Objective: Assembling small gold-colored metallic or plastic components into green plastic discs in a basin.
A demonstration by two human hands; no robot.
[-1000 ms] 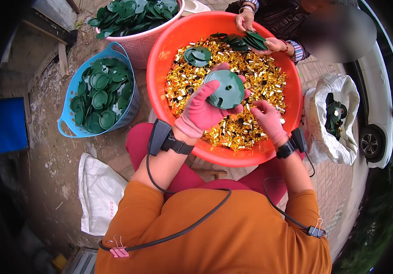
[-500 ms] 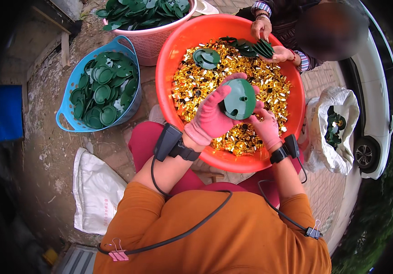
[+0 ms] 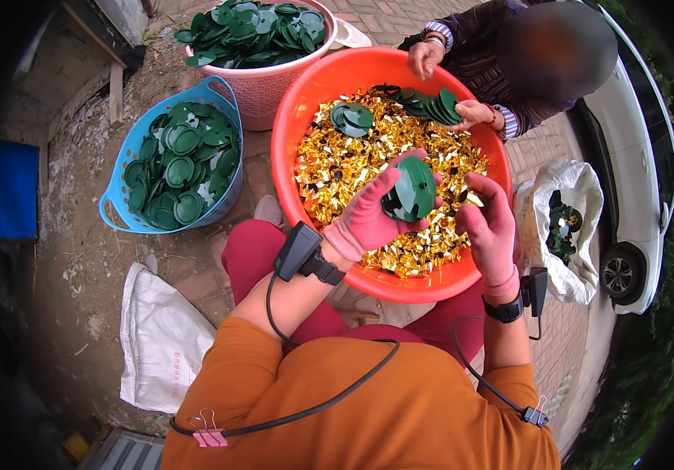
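My left hand point(image 3: 368, 215), in a pink glove, is closed around a round dark green plastic disc point(image 3: 410, 189), held tilted above the red basin point(image 3: 287, 168). Whether more discs sit behind it, I cannot tell. My right hand point(image 3: 490, 231), also gloved in pink, is to the right of the disc and apart from it. Its fingers are curled, with a small pale bit at the tips that I cannot make out. Below both hands lie many small shiny gold pieces point(image 3: 329, 192) in the basin. A few green discs point(image 3: 351, 119) rest on them at the far left.
Across the basin, a person's hand point(image 3: 474, 114) holds a row of green discs point(image 3: 440, 106). Green discs fill a blue basket point(image 3: 114, 192) and a pink basket point(image 3: 263, 90) at left. An open white sack point(image 3: 580, 274) stands right; another white sack point(image 3: 157, 337) lies left.
My right hand has moved away from the disc, to the right. The disc has tilted in my left hand. The other person's one hand has drawn back from their discs toward the rim.
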